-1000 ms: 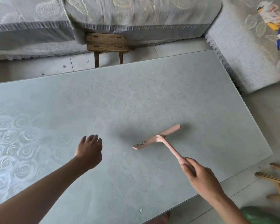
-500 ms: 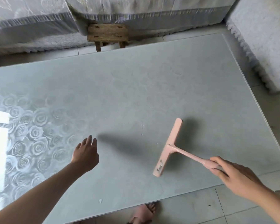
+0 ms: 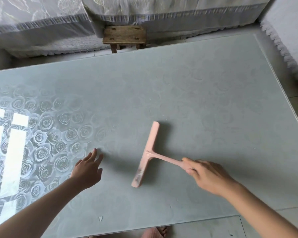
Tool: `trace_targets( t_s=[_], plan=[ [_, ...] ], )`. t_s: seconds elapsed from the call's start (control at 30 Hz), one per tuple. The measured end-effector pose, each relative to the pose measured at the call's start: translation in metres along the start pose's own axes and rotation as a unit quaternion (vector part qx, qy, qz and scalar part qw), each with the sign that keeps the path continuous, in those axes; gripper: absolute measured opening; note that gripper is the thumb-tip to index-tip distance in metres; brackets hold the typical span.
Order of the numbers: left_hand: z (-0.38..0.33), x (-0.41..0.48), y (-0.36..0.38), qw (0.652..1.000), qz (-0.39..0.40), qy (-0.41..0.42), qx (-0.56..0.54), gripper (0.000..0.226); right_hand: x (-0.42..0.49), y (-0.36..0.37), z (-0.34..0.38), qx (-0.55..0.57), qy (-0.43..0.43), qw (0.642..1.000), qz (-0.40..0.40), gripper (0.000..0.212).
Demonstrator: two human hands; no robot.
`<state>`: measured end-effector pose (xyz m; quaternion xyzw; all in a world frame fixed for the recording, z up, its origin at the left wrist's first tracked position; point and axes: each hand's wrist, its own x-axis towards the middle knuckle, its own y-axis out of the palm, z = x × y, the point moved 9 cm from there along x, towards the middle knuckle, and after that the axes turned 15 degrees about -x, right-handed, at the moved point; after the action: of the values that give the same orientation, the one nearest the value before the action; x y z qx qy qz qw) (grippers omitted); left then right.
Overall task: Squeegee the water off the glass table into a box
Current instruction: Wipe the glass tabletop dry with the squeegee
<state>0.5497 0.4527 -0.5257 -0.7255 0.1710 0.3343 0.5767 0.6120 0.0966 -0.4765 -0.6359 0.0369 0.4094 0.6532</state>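
Squeegee slid nearer left hand, stool beyond table.

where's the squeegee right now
In the head view, the pink squeegee sits on the glass table toward its near edge, handle held by the right hand, with the left hand to its left.
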Motion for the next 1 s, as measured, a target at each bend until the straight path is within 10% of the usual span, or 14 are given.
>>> trace_targets(
  t_s=[0.4, 0.6, 1.0],
  plan=[
    [0.009, 0.004, 0.002, 0.998, 0.028, -0.003, -0.052, 0.059, 0.004, -0.060, -0.025, -0.119, -0.004, 0.992, 0.051, 0.019],
    [0.011, 0.002, 0.006, 0.993, 0.021, 0.008, -0.118, 0.060, 0.053, -0.020, 0.094, -0.059, -0.081, 0.993, 0.064, 0.023],
    [0.083, -0.019, -0.023, 0.945, -0.156, -0.021, -0.287, 0.060, 0.080, -0.114, 0.125, -0.056, 0.015, 0.998, -0.014, 0.054]
  ],
)
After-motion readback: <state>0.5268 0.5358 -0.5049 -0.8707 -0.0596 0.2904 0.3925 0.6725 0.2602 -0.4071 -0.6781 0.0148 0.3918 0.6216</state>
